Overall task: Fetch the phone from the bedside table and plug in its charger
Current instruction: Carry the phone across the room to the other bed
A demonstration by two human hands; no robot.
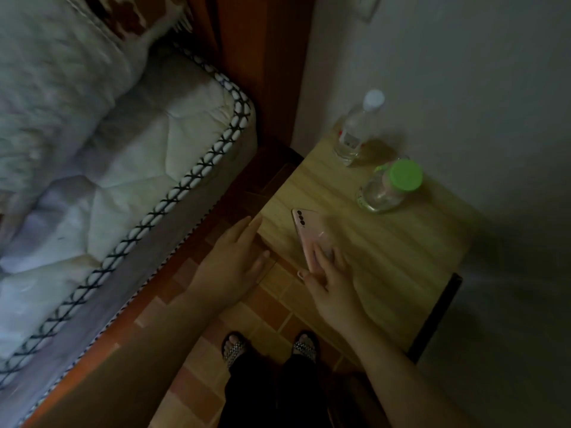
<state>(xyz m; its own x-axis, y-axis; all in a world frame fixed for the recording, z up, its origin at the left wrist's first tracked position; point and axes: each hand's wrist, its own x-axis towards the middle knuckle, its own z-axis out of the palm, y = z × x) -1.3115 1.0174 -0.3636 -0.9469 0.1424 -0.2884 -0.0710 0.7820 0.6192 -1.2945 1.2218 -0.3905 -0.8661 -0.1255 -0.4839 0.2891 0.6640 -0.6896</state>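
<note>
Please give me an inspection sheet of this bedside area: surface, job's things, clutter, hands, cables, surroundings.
Surface: wooden table, dimly lit.
Job's things: pink phone face down near the table's left edge; charger nothing seen.
Clutter: clear bottle with white cap; jar with green lid, both at the back.
Hands: right hand with fingers on the phone, grip not closed; left hand open, empty, beside the table.
Cables: nothing seen.
Surroundings: mattress at left, tiled floor, wall behind.
</note>
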